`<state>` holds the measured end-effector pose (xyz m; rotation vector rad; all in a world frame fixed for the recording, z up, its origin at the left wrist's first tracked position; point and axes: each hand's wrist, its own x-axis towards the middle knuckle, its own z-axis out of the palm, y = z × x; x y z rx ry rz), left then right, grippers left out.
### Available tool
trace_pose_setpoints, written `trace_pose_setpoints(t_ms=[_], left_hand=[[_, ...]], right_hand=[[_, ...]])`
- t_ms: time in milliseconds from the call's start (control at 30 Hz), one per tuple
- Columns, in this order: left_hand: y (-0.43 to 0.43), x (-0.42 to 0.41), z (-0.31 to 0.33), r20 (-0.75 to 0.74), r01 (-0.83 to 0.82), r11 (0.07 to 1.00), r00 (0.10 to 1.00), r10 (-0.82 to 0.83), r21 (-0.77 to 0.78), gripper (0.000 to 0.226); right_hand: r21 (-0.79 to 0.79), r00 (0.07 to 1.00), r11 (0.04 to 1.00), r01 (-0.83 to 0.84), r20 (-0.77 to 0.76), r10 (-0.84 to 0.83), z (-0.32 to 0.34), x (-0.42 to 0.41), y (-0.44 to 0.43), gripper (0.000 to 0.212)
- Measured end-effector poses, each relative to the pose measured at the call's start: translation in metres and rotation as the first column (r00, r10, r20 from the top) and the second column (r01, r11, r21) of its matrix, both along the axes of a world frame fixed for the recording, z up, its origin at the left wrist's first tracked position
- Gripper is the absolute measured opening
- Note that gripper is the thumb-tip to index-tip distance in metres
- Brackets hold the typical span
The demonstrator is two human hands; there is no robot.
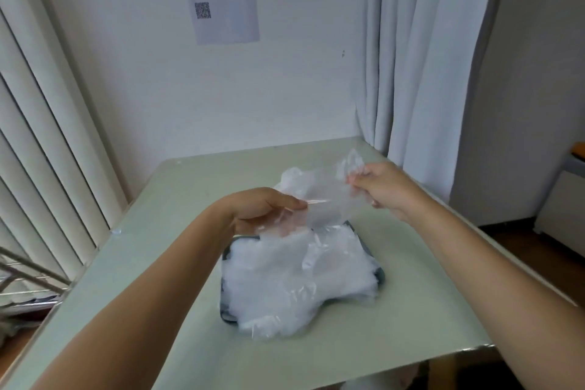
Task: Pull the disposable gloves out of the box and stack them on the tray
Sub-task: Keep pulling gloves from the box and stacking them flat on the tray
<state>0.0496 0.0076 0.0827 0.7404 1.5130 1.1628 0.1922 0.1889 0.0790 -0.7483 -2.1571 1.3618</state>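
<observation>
Near the middle of the frame, both hands are pinched on one clear glove (323, 196). The left hand (262, 206) nips its lower left edge and the right hand (380, 187) grips the bunched end up and to the right. The thin film is stretched between them, probably to open it flat so it lies on the stack rather than dropping as a crumpled wad.

The hands hold it in the air just above the upper edge of the tray (225, 315), a dark tray whose rim shows only at the corners. A loose pile of gloves (294, 282) covers the rest and spills over the lower edge onto the table (158, 247), so the stacking looks well along.

A white crumpled shape (294, 179) sits behind the held glove. It may be the box's mouth or more gloves, and through the film I cannot tell which.
</observation>
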Motion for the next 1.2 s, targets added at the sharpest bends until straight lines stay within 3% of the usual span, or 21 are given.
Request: trace_pose_setpoints(t_ms=[100, 233, 333, 400, 567, 667, 867, 1000, 1067, 1133, 1200], left_hand=[[-0.008, -0.018, -0.016, 0.06, -0.019, 0.987, 0.998, 0.029, -0.159, 0.017], [-0.013, -0.022, -0.039, -0.106, -0.019, 0.947, 0.994, -0.016, -0.321, 0.029], [-0.016, -0.019, -0.059, 0.111, 0.024, 0.951, 0.994, 0.011, -0.309, 0.014], [-0.016, -0.023, -0.072, 0.22, 0.047, 0.966, 0.975, 0.011, -0.256, 0.02], [-0.016, -0.031, -0.088, 0.146, 0.265, 0.907, 0.963, -0.229, -0.328, 0.044], [-0.022, -0.027, -0.088, 0.153, 0.308, 0.867, 0.951, -0.269, -0.392, 0.051], [-0.04, -0.023, -0.074, -0.005, 0.364, 0.779, 0.905, -0.426, -0.51, 0.053], [-0.065, -0.026, -0.067, -0.092, 0.247, 0.751, 0.921, -0.378, -0.612, 0.046], [-0.076, -0.028, -0.053, -0.234, 0.147, 0.711, 0.882, -0.409, -0.687, 0.041], [-0.082, -0.03, -0.032, -0.481, -0.068, 0.712, 0.782, -0.397, -0.699, 0.038], [-0.077, -0.024, -0.014, -0.754, -0.302, 0.817, 0.617, -0.226, -0.492, 0.033]], right_hand=[[-0.011, 0.991, 1.0, -0.014, 0.132, 0.015, -0.03, -0.006, -0.002, 0.022], [0.027, 0.946, 0.999, -0.031, 0.322, 0.02, -0.068, -0.013, -0.01, 0.033], [0.066, 0.905, 0.997, -0.047, 0.424, 0.014, -0.084, -0.015, -0.014, 0.029], [0.088, 0.888, 0.995, -0.051, 0.459, 0.004, -0.09, -0.016, -0.015, 0.03], [0.143, 0.87, 0.988, -0.05, 0.492, -0.027, -0.096, -0.019, -0.015, 0.029], [0.188, 0.862, 0.981, -0.055, 0.504, -0.048, -0.097, -0.021, -0.015, 0.033], [0.304, 0.837, 0.948, -0.091, 0.539, -0.092, -0.103, -0.026, -0.013, 0.034], [0.382, 0.84, 0.916, -0.121, 0.531, -0.111, -0.107, -0.024, -0.018, 0.033], [0.41, 0.843, 0.903, -0.129, 0.526, -0.118, -0.106, -0.023, -0.022, 0.033], [0.429, 0.843, 0.893, -0.137, 0.524, -0.122, -0.105, -0.021, -0.025, 0.034], [0.437, 0.845, 0.888, -0.141, 0.521, -0.122, -0.104, -0.02, -0.026, 0.034]])
